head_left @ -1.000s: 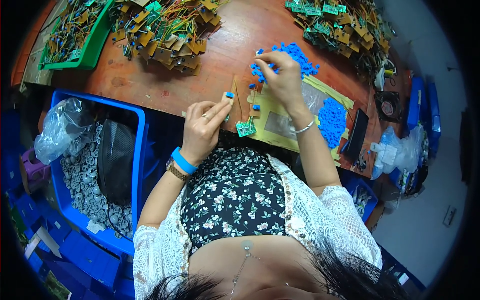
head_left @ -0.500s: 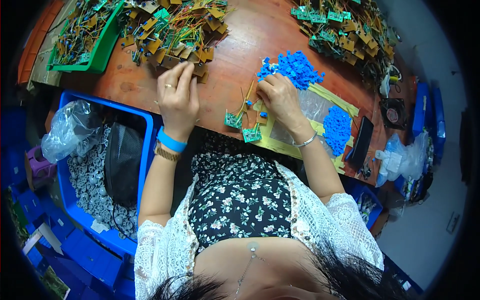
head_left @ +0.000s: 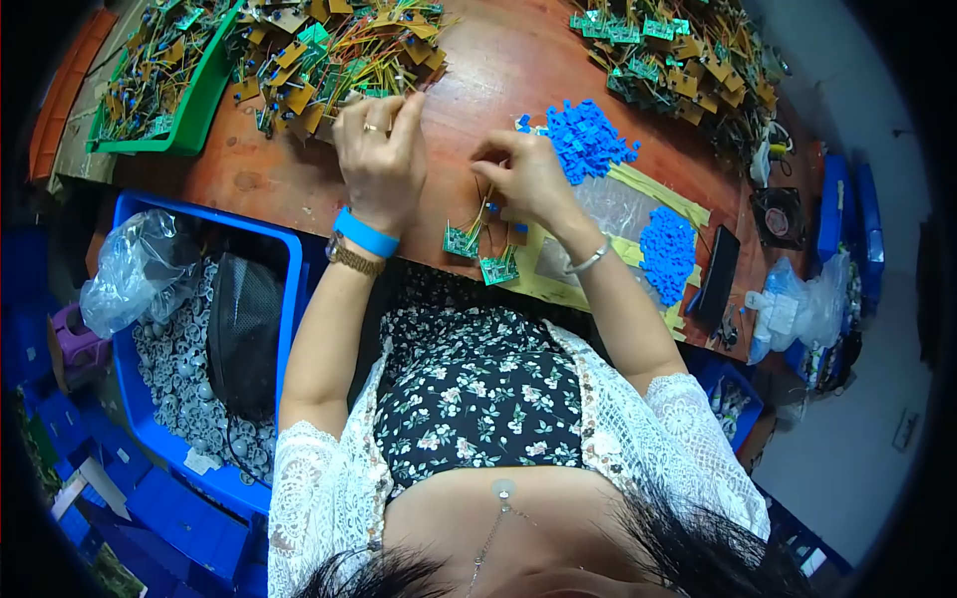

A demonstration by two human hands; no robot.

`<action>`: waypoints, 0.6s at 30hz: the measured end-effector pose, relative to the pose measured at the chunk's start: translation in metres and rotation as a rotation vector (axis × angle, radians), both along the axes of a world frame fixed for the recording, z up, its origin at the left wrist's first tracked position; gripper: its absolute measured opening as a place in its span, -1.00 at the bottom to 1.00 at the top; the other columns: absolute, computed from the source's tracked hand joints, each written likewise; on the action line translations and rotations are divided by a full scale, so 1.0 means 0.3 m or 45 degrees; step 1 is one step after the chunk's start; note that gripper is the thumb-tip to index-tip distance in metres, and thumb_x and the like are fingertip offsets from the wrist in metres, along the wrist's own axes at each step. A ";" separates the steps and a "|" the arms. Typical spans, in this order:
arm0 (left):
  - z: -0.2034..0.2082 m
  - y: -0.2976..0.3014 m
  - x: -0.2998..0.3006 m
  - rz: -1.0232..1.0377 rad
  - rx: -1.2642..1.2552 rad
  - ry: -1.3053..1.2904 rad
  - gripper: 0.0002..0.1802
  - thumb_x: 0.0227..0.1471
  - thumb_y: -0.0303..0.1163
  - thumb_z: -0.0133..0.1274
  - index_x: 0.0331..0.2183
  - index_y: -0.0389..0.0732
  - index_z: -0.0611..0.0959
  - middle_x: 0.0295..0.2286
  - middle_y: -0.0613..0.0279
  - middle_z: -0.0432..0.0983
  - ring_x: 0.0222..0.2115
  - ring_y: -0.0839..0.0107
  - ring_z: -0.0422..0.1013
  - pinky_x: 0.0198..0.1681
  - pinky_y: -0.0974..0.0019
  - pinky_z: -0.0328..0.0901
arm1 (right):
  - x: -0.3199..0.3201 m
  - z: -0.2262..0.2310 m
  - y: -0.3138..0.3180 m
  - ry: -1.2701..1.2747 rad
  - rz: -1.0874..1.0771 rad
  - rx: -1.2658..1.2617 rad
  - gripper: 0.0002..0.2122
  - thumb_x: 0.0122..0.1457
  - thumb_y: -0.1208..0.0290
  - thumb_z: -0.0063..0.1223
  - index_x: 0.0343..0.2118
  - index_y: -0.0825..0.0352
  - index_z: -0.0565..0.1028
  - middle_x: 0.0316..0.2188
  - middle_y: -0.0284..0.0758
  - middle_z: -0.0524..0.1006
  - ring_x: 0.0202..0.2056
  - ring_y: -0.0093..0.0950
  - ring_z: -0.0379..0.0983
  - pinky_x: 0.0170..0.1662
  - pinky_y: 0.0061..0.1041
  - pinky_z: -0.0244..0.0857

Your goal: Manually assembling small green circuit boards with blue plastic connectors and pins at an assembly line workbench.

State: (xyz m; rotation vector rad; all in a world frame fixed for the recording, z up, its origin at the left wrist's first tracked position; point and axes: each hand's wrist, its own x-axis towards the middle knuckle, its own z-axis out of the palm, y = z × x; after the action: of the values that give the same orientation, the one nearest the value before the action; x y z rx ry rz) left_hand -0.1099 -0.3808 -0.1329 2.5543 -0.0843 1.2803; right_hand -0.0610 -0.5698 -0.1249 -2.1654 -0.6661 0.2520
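Observation:
My left hand (head_left: 383,154) is at the near right edge of a heap of circuit boards with wires (head_left: 349,60). Its fingers are loosely bent and apart, and I make out nothing in them. My right hand (head_left: 528,177) hovers left of a pile of small blue parts (head_left: 583,140). A gap shows between its thumb and curled index finger, with nothing visible there. Just below it, near the table's front edge, lie two green circuit boards, one on the left (head_left: 461,241) and one on the right (head_left: 499,267), with wires and small brown boards partly under the hand.
A second blue pile (head_left: 667,254) lies on a taped plastic sheet (head_left: 613,206). More wired boards fill a green tray (head_left: 189,130) and a far-right heap (head_left: 688,70). A black phone-like slab (head_left: 720,274) and a fan (head_left: 778,217) stand right. A blue bin (head_left: 299,269) holds grey parts.
My left hand has moved right and slightly away from me along the heap, its index finger straightening. My right hand has shifted left, away from the blue pile. The two green boards stay put.

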 end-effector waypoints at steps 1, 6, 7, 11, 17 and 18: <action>0.004 -0.013 -0.022 -0.056 -0.054 -0.049 -0.70 -0.04 -0.58 0.14 -0.18 -0.20 0.68 -0.31 0.19 0.50 -0.23 0.15 0.42 -0.14 0.11 0.35 | 0.002 -0.021 0.015 0.003 0.005 0.000 -0.88 0.03 0.52 0.25 -0.35 0.38 0.64 -0.48 -0.24 0.65 -0.46 -0.42 0.59 -0.35 -0.44 0.45; -0.040 -0.024 -0.191 -0.254 0.004 0.141 -0.57 -0.14 -0.62 0.09 -0.12 -0.31 0.63 -0.25 0.07 0.47 -0.27 0.12 0.46 -0.21 0.13 0.41 | 0.015 -0.037 0.008 -0.116 -0.083 -0.174 -0.90 0.05 0.48 0.25 -0.37 0.36 0.65 -0.51 -0.19 0.64 -0.49 -0.37 0.61 -0.36 -0.42 0.47; -0.058 -0.028 -0.226 -0.280 0.029 0.218 -0.55 -0.15 -0.61 0.09 -0.11 -0.32 0.62 -0.24 0.08 0.46 -0.26 0.12 0.46 -0.21 0.13 0.41 | 0.024 -0.042 -0.004 -0.145 -0.147 -0.115 -0.90 0.04 0.48 0.26 -0.37 0.36 0.65 -0.51 -0.19 0.64 -0.48 -0.36 0.61 -0.37 -0.41 0.47; -0.098 -0.068 -0.287 -0.296 -0.055 0.394 -0.61 -0.07 -0.55 0.11 -0.11 -0.33 0.64 -0.09 0.08 0.48 -0.25 0.17 0.45 -0.17 0.18 0.39 | 0.021 -0.069 -0.043 -0.332 -0.136 -0.116 -0.89 0.06 0.45 0.27 -0.37 0.35 0.65 -0.46 -0.21 0.64 -0.46 -0.34 0.61 -0.34 -0.41 0.46; -0.119 -0.076 -0.284 -0.314 -0.029 0.543 -0.66 -0.04 -0.50 0.12 -0.15 -0.33 0.64 -0.09 0.10 0.55 -0.19 0.18 0.43 -0.10 0.17 0.36 | -0.023 -0.061 -0.002 -0.542 -0.007 -0.222 -0.89 -0.01 0.42 0.31 -0.45 0.34 0.63 -0.48 -0.26 0.54 -0.35 -0.24 0.50 -0.22 -0.32 0.42; -0.108 -0.074 -0.280 -0.319 -0.046 0.530 -0.66 -0.06 -0.52 0.11 -0.15 -0.33 0.63 -0.14 0.10 0.57 -0.21 0.18 0.43 -0.10 0.18 0.35 | -0.014 -0.069 0.006 -0.608 0.027 -0.193 -0.89 -0.03 0.44 0.30 -0.45 0.32 0.61 -0.49 -0.27 0.50 -0.33 -0.19 0.45 -0.20 -0.27 0.39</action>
State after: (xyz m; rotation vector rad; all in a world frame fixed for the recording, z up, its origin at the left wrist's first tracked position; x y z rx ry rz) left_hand -0.1938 -0.4031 -0.1653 2.6194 -0.2802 0.6410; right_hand -0.0651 -0.5680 -0.1457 -2.3860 -0.9605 -0.2213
